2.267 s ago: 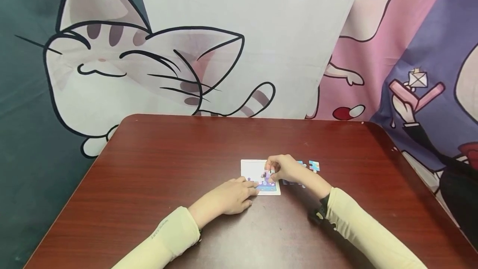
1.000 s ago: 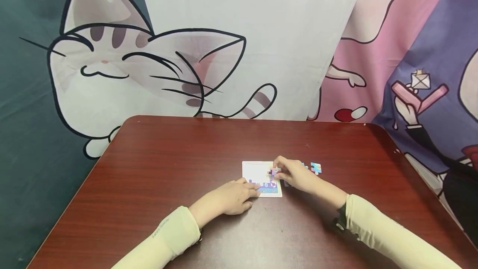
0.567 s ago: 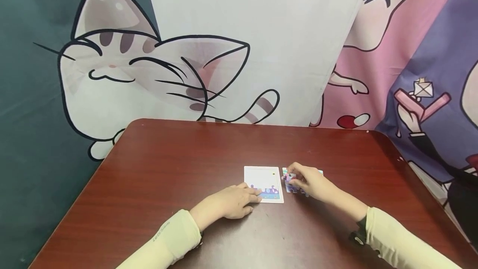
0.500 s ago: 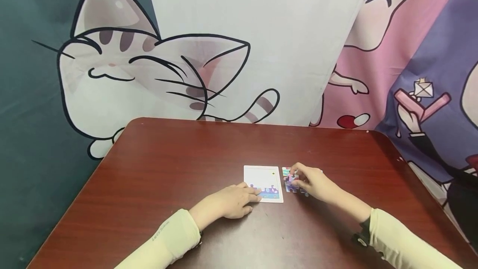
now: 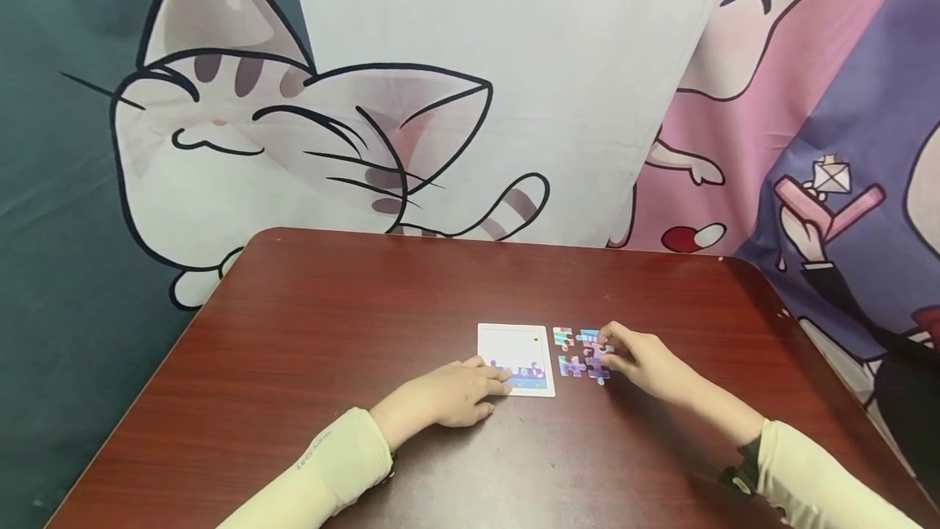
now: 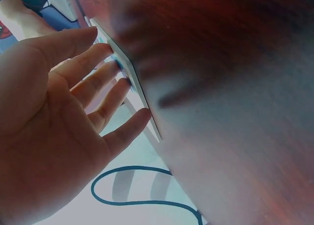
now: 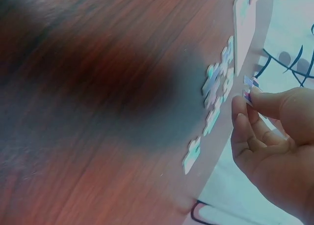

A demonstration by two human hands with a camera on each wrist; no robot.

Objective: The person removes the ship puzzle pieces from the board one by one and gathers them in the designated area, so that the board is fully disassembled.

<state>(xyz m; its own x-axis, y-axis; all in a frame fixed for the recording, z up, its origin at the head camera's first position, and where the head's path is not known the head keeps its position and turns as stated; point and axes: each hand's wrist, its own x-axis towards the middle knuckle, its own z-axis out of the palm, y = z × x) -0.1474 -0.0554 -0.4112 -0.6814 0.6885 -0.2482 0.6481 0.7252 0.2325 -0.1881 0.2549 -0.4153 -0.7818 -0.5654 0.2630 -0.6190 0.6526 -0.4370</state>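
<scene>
My left hand (image 5: 458, 393) lies with extended fingers on the lower left of a white puzzle board (image 5: 507, 345). A purple and blue strip of picture shows along the board's lower part; the rest of its inside is white. In the left wrist view, the fingertips (image 6: 125, 82) reach the board's edge. My right hand (image 5: 652, 362) is to the right of the board, pinching a small jigsaw piece (image 7: 248, 90) between thumb and fingers. The piece is held above several loose jigsaw pieces (image 5: 571, 366), which lie on the table beside the board.
The brown wooden table (image 5: 352, 300) extends around the board on all sides. Behind it hangs a backdrop (image 5: 573, 88) with cartoon cat drawings. One loose puzzle piece (image 7: 192, 155) lies apart from the others in the right wrist view.
My right hand has moved right, from over the board to above the loose pieces, carrying the jigsaw piece. My left hand has stayed on the board.
</scene>
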